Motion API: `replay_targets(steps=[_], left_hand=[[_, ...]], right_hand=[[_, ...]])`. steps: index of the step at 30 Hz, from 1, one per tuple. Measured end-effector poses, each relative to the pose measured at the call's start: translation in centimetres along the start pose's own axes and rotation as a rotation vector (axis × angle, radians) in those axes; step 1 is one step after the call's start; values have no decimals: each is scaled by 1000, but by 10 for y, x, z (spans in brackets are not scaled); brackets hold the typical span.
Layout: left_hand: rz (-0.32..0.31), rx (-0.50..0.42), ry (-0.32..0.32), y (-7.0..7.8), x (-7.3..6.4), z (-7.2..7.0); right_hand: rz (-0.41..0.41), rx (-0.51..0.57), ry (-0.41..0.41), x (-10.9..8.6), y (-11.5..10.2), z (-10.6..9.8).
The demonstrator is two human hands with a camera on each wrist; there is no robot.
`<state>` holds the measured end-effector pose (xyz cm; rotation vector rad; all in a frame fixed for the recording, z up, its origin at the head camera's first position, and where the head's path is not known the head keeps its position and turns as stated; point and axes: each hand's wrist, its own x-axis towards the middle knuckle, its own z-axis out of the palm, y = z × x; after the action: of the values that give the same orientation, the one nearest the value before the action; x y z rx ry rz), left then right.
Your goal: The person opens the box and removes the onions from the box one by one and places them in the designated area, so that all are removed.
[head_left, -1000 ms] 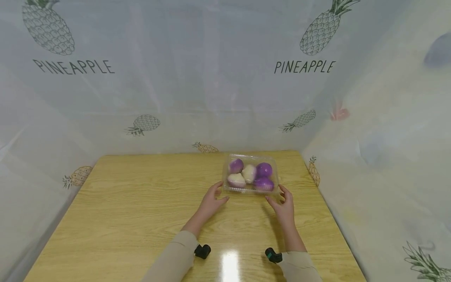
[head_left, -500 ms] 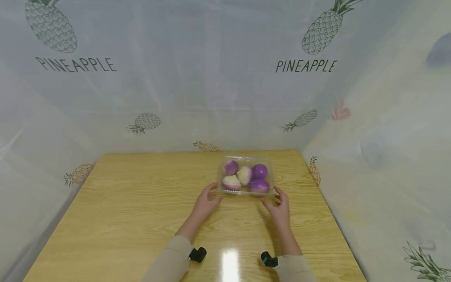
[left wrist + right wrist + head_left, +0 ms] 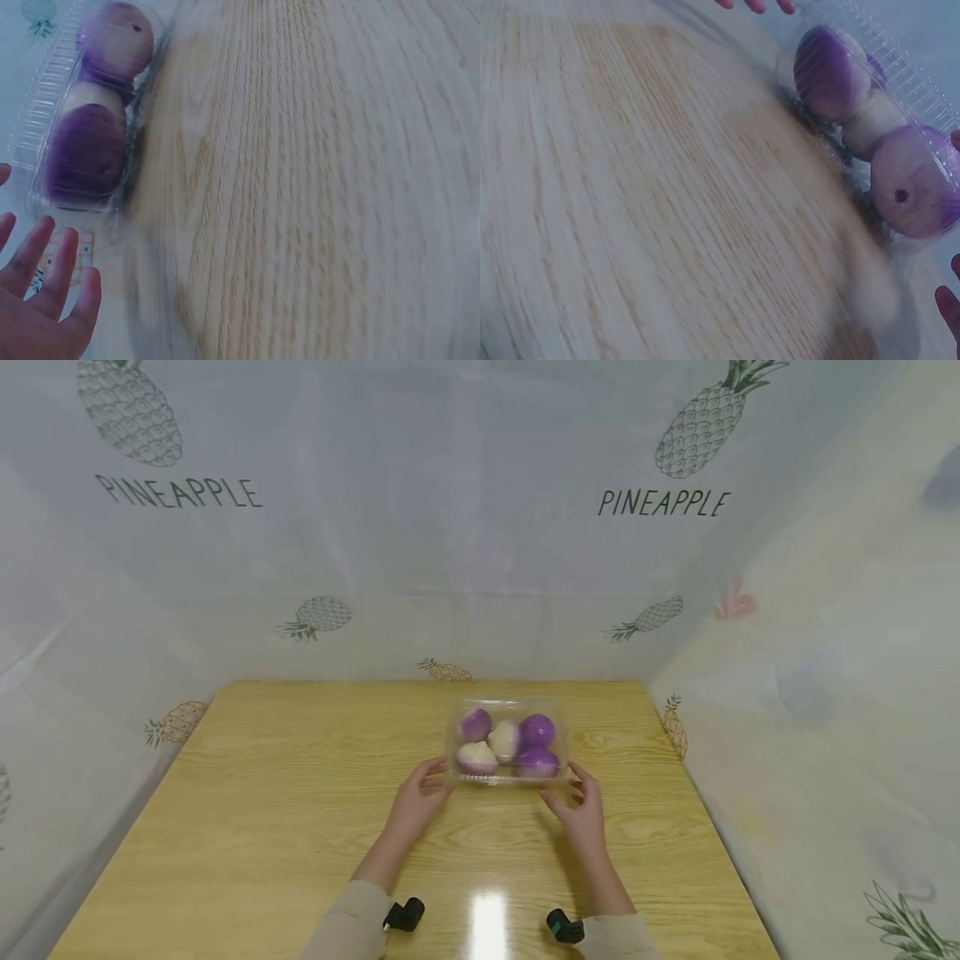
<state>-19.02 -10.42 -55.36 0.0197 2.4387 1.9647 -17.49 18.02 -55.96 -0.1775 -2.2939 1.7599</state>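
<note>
A clear plastic clamshell box (image 3: 508, 703) lies near the back of the table, slightly right of the middle. Inside are several purple-and-white turnips (image 3: 537, 732), plain to see through the lid. My left hand (image 3: 415, 795) is at the box's left end, its spread fingertips right at the near corner. At the right end my right hand (image 3: 583, 806) has its fingers along the side and its thumb apart near the front. In the left wrist view the left fingers (image 3: 63, 262) extend toward the box end. Only a few right fingertips (image 3: 946, 301) show in the right wrist view.
The wood-grain table (image 3: 285, 827) reaches back to a pale curtain (image 3: 465, 527) printed with pineapples, which also hangs along both sides. Small black wrist cameras (image 3: 406, 914) sit at both sleeves. A bright light reflection (image 3: 488, 922) lies on the table's front part.
The box of turnips has shifted left and a little nearer to me, with both hands moving along at its ends. The head view has turned slightly left.
</note>
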Motion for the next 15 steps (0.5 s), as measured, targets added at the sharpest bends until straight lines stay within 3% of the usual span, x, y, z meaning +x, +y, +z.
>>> replay_targets(steps=[15], left_hand=[[-15, 35, 93, -5, -30, -25]], right_hand=[[-12, -6, -93, -21, -5, 18]])
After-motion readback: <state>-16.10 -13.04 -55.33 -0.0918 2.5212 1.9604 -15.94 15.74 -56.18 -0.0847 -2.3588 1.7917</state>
